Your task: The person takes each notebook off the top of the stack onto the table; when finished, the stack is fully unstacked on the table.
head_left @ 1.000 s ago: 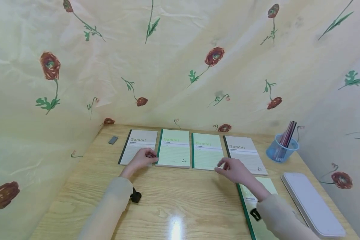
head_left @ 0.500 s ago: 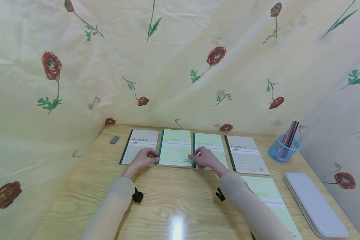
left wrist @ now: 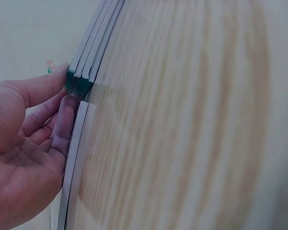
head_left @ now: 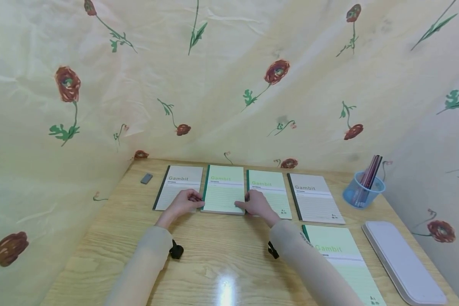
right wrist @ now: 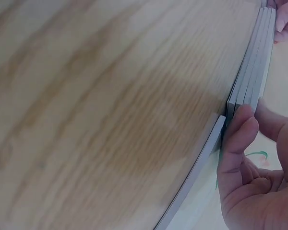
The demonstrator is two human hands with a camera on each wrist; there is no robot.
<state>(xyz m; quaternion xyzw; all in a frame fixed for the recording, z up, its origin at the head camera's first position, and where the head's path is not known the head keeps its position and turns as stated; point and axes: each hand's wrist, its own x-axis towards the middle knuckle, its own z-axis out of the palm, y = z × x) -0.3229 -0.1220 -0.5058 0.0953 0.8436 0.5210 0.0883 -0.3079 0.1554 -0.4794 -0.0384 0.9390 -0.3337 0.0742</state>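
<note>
A stack of green-spined notebooks (head_left: 224,187) lies second from the left in the row, several layers thick in the wrist views. My left hand (head_left: 183,201) holds its lower left corner, thumb and fingers at the green spine (left wrist: 79,84). At the lower right corner, my right hand (head_left: 257,203) pinches the stack's edge (right wrist: 252,72), its thumb over the top cover. The left hand lies over part of a grey notebook with a dark spine (head_left: 183,176). Partly under the right hand is another green-spined notebook (head_left: 269,191).
Farther right lie a grey notebook (head_left: 315,197) and, nearer, a green notebook (head_left: 348,259) partly under the right sleeve. A blue pen cup (head_left: 361,193) with pencils and a white case (head_left: 403,261) stand at right. A small grey eraser-like block (head_left: 146,178) lies far left.
My right hand has moved left from the right-hand notebooks to the right edge of the stack and now grips it. The left hand has stayed at the stack's left corner.
</note>
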